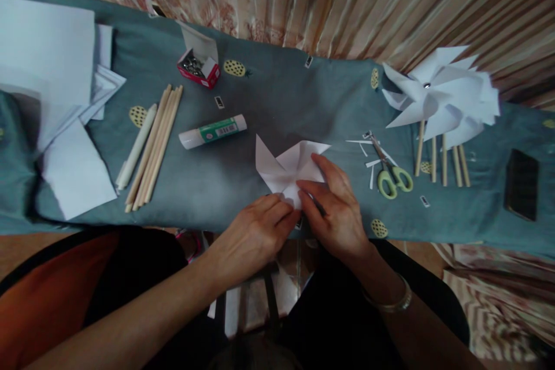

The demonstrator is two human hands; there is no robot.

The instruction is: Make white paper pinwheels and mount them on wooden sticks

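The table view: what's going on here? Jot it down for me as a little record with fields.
Middle: white paper pinwheel, no stick
Left hand: fingers touching the pinwheel's near edge; whether they pinch it is unclear
Right hand: fingers on its right side
Left side: tube with green label, wooden sticks, white paper
Beyond the tube: open red box of small metal pieces
Right side: scissors, pinwheels on sticks, dark phone
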